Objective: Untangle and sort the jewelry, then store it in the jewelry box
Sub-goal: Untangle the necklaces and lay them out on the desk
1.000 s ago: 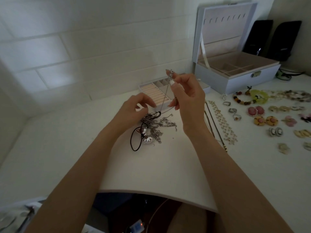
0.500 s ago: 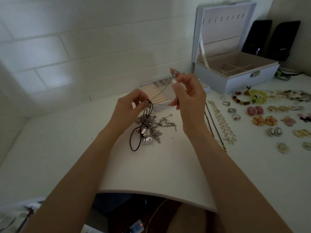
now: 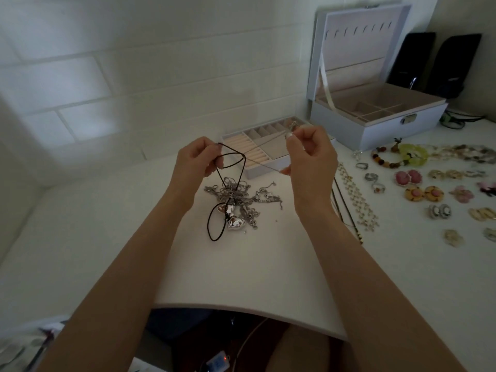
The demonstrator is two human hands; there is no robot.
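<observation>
Your left hand [image 3: 197, 161] at center frame has its fingers curled round a raised loop of black cord [image 3: 233, 162]. The cord drops into the tangle of silver chains [image 3: 236, 193] on the white table [image 3: 241, 269]. Its lower loop lies beside a shiny silver pendant [image 3: 236, 224]. Your right hand [image 3: 312, 159], right of center, pinches a thin silver chain [image 3: 264, 165] between thumb and forefinger. The chain runs across toward the cord. Just behind the hands is a divided tray [image 3: 241, 143] with ring rolls. The jewelry box [image 3: 375, 131] sits upper right, lid upright, compartments showing. Laid apart along the right are a beaded bracelet [image 3: 383, 160], a yellow-green bracelet [image 3: 413, 154], rings [image 3: 371, 176], pink earrings [image 3: 408, 178] and a long beaded necklace [image 3: 358, 202].
</observation>
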